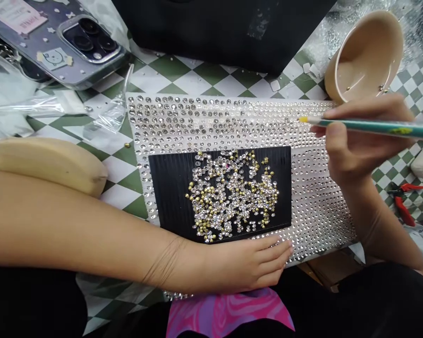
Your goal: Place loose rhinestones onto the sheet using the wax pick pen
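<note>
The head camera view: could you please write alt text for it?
A right hand holds a yellow-tipped teal pencil over a panel of clear rhinestones, the left hand resting at its edge. Loose clear and gold rhinestones lie on a black rectangular board on the panel.

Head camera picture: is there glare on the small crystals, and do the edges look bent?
Head view: the crystals throw many bright glints, the clear plastic shines too, and the wide lens seems to curve the edges, stretching the left arm.

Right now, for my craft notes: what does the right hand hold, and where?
The right hand holds a teal pencil-like picker by its barrel, behind the yellow tip.
</note>
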### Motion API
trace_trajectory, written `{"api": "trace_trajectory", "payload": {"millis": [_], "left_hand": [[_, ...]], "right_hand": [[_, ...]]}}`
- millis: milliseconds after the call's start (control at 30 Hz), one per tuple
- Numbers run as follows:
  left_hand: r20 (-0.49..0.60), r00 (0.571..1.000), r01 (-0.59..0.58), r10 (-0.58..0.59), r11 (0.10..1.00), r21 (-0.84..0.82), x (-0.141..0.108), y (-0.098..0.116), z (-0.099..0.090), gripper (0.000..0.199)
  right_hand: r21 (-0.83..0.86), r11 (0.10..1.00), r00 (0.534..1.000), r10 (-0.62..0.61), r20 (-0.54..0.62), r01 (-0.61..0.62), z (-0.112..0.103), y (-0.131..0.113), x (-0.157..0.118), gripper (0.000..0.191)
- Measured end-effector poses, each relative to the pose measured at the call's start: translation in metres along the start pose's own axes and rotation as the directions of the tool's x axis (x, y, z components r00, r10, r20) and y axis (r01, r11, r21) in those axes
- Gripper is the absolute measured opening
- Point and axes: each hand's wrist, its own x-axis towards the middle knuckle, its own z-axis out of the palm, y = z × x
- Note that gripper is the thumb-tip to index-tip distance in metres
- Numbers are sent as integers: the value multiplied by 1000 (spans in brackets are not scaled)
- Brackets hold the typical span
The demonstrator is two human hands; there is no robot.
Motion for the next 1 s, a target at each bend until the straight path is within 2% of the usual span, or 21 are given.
{"api": "trace_trajectory", "payload": {"millis": [67,133,533,600,767,867,1000], "left_hand": [[10,1000,-7,7,1000,7,0,0,-1,47],[23,1000,-10,10,1000,22,-1,0,-1,47],[66,997,-33,29,997,63,-1,-2,-5,56],[65,997,-32,29,998,55,-1,-1,-4,55],[67,997,-27,24,998,49,0,-3,-5,52],[80,997,-25,20,998,56,0,-4,-6,51],[91,996,-29,24,999,47,0,-2,-7,52]], "right_hand": [[-27,999,996,49,72,-47,2,8,-2,11],[-14,997,991,74,111,-73,4,12,-5,15],[-60,996,962,82,262,-68,-1,17,-10,21],[-89,995,962,77,262,-55,-2,16,-10,21],[-120,993,988,16,155,3,-4,11,-8,20],[-38,999,986,41,163,-35,-4,-3,-8,22],[195,971,935,62,349,-137,-1,-28,-10,27]]}}
